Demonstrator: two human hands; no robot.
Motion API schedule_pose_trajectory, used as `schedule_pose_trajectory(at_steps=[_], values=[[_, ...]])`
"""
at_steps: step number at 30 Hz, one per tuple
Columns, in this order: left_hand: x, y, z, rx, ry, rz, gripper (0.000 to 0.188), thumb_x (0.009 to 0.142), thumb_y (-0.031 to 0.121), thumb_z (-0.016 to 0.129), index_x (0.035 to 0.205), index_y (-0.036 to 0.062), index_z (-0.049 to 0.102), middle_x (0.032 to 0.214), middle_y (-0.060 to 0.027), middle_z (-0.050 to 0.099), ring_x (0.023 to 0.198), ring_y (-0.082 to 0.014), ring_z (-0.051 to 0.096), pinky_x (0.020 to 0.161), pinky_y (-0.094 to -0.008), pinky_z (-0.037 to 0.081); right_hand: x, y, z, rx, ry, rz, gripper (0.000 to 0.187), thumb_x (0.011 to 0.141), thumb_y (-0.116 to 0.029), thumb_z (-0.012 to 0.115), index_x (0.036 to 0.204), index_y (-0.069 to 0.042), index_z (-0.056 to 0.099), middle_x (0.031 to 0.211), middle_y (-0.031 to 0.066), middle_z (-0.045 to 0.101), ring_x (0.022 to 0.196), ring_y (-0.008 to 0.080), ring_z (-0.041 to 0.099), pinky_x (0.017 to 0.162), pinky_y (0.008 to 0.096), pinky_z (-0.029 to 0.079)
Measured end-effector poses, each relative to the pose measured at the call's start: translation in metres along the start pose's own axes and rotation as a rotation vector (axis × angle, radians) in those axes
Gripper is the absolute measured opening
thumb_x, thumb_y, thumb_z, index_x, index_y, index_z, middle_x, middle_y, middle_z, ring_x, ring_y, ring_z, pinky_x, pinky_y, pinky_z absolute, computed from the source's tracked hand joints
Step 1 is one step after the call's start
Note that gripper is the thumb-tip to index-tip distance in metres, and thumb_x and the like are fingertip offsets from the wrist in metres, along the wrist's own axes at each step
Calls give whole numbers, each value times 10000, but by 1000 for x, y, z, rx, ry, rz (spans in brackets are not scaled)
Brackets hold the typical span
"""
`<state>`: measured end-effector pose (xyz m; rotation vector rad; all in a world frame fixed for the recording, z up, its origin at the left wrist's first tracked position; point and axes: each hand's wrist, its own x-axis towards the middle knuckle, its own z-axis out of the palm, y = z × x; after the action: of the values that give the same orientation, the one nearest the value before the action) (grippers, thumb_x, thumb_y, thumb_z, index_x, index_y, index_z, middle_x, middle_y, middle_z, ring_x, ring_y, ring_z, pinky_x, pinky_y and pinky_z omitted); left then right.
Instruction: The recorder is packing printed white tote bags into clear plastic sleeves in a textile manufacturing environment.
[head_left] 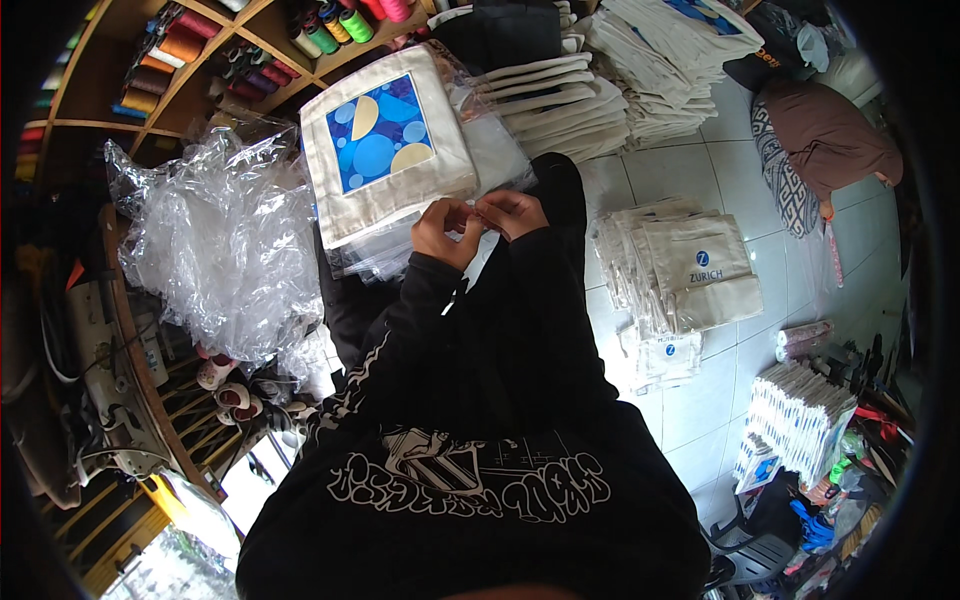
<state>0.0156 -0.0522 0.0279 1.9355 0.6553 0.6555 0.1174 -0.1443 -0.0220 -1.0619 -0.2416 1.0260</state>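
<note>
My left hand (447, 232) and my right hand (512, 213) meet over my lap, fingertips pinched close together. What lies between the fingertips is too small to make out; clear plastic shows close by. Just beyond and to the left lies a cream canvas tote bag (455, 165) on a stack. Its front carries a blue printed panel (376, 135) with circles and cream half-rounds. Clear plastic sleeves (372, 265) stick out under the tote's near edge, and more clear plastic (497, 150) lies along its right side.
Left is a large heap of crumpled clear plastic bags (215, 240). Thread spools (180, 45) fill wooden shelves behind it. Folded totes (560, 100) are piled at the back; more bag stacks (690, 265) stand on the tiled floor, right. A person in brown (830, 135) bends at far right.
</note>
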Motion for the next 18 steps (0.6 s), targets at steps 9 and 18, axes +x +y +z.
schedule_pose_trajectory(at_steps=[9, 18], values=[[-2, 7, -2, 77, -65, -90, 145, 720, 72, 624, 816, -32, 592, 720, -102, 638, 653, -144, 633, 605, -239, 499, 1, 2, -2, -12, -13, -12, 128, 777, -81, 655, 870, 4, 631, 779, 41, 629, 695, 89, 578, 640, 214, 466], [0, 0, 2, 61, 2, -73, 173, 714, 132, 660, 759, -22, 596, 641, -86, 623, 568, -135, 615, 544, -234, 490, 4, 6, -7, -48, -49, -53, 143, 778, -79, 654, 887, 9, 622, 804, 56, 633, 728, 99, 590, 665, 223, 476]])
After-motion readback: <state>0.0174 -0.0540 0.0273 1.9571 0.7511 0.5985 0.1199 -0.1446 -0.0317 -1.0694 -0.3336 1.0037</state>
